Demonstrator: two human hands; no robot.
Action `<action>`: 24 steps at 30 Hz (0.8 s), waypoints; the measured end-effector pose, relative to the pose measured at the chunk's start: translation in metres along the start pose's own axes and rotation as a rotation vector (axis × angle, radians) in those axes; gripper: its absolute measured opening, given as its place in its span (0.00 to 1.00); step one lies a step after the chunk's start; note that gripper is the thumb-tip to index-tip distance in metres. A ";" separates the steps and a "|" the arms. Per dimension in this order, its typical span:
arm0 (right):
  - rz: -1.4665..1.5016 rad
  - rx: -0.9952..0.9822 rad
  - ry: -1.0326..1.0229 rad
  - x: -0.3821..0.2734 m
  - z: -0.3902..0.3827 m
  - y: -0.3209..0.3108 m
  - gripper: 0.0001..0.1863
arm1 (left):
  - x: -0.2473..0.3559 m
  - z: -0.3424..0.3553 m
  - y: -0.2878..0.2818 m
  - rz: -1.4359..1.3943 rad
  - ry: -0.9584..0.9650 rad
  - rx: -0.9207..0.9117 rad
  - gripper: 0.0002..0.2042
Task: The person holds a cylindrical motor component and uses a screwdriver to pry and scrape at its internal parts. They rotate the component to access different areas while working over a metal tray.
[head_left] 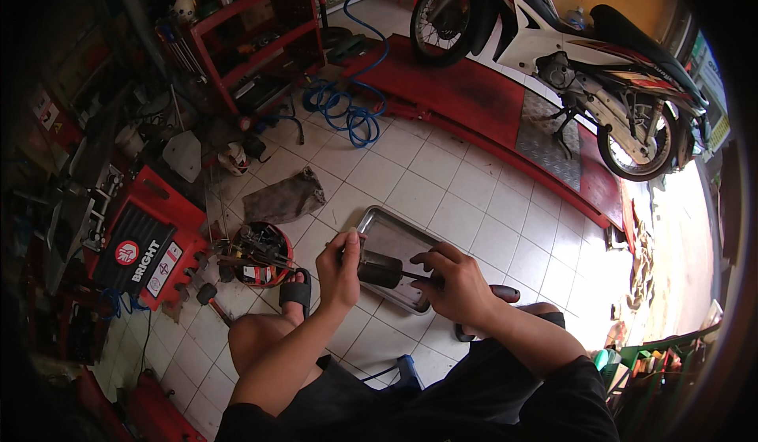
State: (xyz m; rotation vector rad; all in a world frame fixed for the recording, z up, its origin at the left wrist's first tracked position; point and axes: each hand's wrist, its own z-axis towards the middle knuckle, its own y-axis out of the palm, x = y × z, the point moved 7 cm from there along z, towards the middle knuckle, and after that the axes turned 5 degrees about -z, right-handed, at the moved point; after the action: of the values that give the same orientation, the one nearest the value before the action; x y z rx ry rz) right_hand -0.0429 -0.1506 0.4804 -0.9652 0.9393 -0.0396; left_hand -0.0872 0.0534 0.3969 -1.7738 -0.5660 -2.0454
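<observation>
Strong daylight enters from the right, where the open side [681,240] of the workshop burns out to white and its detail is lost. Glare spreads from there over the floor tiles [545,256] and fades leftward, leaving the red tool rack [254,3] and the far left in dimness. My right hand [459,290] and left hand [339,272] are moderately lit and fairly sharp, whereas the dark cylinder [380,270] between them shows little surface detail. Toward the rim, the long edges of the red platform [458,86] bow, and the corners fall to black
</observation>
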 end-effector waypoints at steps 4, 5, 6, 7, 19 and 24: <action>-0.041 -0.007 0.006 0.005 -0.001 0.003 0.16 | -0.002 0.000 0.001 -0.010 -0.003 0.009 0.20; -0.055 0.001 0.006 0.005 -0.001 0.003 0.16 | -0.003 0.000 0.002 -0.024 0.001 0.013 0.20; -0.051 -0.022 0.024 0.007 -0.002 0.005 0.16 | -0.004 0.000 0.002 -0.039 0.005 0.017 0.20; -0.046 -0.046 0.042 0.010 -0.003 0.007 0.17 | -0.005 0.000 0.002 -0.036 0.013 0.015 0.20; 0.016 0.004 0.023 0.003 0.000 0.001 0.18 | -0.001 -0.002 0.005 0.025 -0.006 -0.004 0.18; -0.003 -0.050 0.024 0.008 -0.001 0.005 0.19 | -0.001 0.001 0.006 0.002 0.031 0.018 0.18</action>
State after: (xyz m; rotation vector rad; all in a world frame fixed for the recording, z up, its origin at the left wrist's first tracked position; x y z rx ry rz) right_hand -0.0403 -0.1511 0.4715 -1.0141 0.9647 -0.0305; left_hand -0.0835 0.0487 0.3965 -1.7291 -0.5711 -2.0560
